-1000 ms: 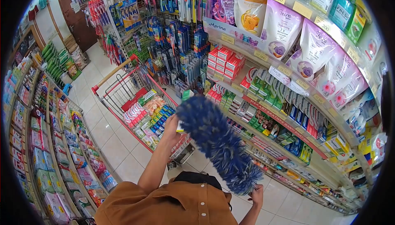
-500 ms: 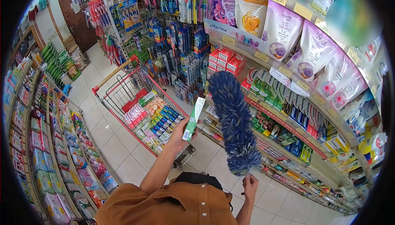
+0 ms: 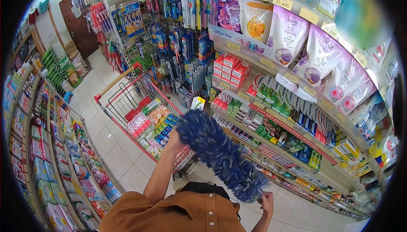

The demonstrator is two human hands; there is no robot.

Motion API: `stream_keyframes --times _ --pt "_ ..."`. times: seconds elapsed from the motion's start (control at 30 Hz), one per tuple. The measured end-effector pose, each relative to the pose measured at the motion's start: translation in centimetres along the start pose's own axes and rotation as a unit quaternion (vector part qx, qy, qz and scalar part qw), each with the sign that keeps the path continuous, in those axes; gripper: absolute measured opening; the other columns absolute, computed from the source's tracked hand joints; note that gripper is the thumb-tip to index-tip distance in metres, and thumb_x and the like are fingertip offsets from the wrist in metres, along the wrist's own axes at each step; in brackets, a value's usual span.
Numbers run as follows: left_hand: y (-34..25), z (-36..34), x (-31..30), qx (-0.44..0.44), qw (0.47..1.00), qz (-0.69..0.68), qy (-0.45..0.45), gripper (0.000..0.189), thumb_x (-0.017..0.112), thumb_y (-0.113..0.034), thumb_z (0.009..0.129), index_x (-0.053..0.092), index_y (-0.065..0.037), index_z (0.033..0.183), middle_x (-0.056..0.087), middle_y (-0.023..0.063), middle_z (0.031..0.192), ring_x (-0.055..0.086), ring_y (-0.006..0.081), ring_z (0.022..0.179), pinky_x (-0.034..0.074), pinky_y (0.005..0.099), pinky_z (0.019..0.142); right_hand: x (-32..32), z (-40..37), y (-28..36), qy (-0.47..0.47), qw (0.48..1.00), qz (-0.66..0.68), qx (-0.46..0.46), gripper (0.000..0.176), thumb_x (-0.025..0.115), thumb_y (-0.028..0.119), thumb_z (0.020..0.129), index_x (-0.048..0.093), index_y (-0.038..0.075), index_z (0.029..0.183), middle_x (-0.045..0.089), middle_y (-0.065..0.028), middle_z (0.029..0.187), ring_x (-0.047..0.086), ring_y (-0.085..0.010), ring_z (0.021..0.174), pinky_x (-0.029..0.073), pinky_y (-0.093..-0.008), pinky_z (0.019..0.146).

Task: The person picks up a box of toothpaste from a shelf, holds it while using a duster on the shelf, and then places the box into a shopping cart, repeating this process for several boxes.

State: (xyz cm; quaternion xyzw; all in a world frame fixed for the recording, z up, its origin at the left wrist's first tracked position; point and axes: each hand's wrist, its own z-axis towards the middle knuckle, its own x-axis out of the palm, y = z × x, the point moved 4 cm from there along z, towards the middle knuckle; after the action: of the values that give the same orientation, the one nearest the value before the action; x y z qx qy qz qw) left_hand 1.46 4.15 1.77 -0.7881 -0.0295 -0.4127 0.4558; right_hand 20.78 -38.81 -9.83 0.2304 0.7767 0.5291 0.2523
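Note:
My right hand (image 3: 266,202) grips a fluffy blue duster (image 3: 220,153) at its lower end. The duster slants up to the left, its tip in front of my left hand (image 3: 173,142). Part of my left palm and wrist shows; the fingers are mostly hidden behind the fibres. Above the duster pokes the white and yellow end of a slim toothpaste box (image 3: 198,103), held in my left hand, the rest of it covered. Below my left hand stands a shopping cart (image 3: 113,112) with rows of small boxes and packs in it.
To the right, curved shelves carry toothpaste boxes (image 3: 271,94), stacked red boxes (image 3: 232,69) and white-purple pouches (image 3: 288,33). Toothbrush packs (image 3: 169,41) hang behind the cart. A long shelf of packets (image 3: 46,172) runs along the left, across a tiled aisle (image 3: 104,141).
The duster has swung left and down from near upright to a slant, and now covers most of the toothpaste box and my left fingers. My right hand has moved slightly down and right.

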Motion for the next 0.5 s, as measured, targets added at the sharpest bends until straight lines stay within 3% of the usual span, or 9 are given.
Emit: stream_keyframes --times 0.07,0.13,0.2,0.3,0.5 --pt "0.3 0.1 -0.7 0.016 0.989 0.144 0.013 0.027 0.044 -0.023 0.095 0.057 -0.001 0.105 0.063 0.0058 0.085 0.062 0.0148 0.070 0.053 0.0291 0.063 1.0 0.6 1.2 -0.035 0.999 0.014 -0.013 0.033 0.053 0.021 0.085 0.049 0.004 0.057 0.046 0.0005 0.049 0.037 -0.0051 0.040 0.026 -0.0224 0.031" --pt "1.2 -1.2 0.2 -0.026 0.989 0.135 0.051 0.035 0.043 -0.031 0.096 0.056 0.000 0.106 0.063 0.0085 0.083 0.062 0.0163 0.064 0.051 0.0287 0.055 2.3 1.1 2.1 -0.066 0.996 0.045 -0.030 0.034 0.052 0.018 0.086 0.050 0.004 0.055 0.045 0.0012 0.048 0.035 -0.0043 0.041 0.023 -0.0219 0.035" --pt "1.8 -2.4 1.0 -0.075 0.993 0.086 0.021 0.037 0.044 -0.032 0.095 0.054 0.001 0.108 0.063 0.0098 0.083 0.061 0.0179 0.063 0.051 0.0283 0.054 2.9 1.8 3.0 -0.084 0.992 0.078 -0.053 0.032 0.050 0.013 0.087 0.050 0.004 0.057 0.044 0.0019 0.049 0.033 -0.0038 0.042 0.021 -0.0216 0.038" --pt "2.5 -3.0 1.5 -0.056 0.998 0.033 -0.009 0.035 0.049 -0.028 0.093 0.051 0.002 0.111 0.062 0.0106 0.081 0.061 0.0193 0.063 0.050 0.0284 0.054 2.7 2.3 1.9 -0.106 0.992 0.060 -0.039 0.031 0.051 0.012 0.087 0.050 0.003 0.057 0.044 0.0025 0.050 0.033 -0.0038 0.043 0.022 -0.0219 0.040" --pt "2.6 -0.2 -2.2 -0.052 0.989 0.139 -0.030 0.028 0.056 -0.015 0.087 0.052 0.000 0.110 0.060 0.0076 0.082 0.061 0.0183 0.066 0.051 0.0298 0.057 0.8 -0.3 -0.4 -0.108 0.993 -0.009 0.039 0.026 0.058 0.019 0.085 0.062 0.000 0.068 0.045 0.0026 0.051 0.037 -0.0047 0.046 0.026 -0.0221 0.042"
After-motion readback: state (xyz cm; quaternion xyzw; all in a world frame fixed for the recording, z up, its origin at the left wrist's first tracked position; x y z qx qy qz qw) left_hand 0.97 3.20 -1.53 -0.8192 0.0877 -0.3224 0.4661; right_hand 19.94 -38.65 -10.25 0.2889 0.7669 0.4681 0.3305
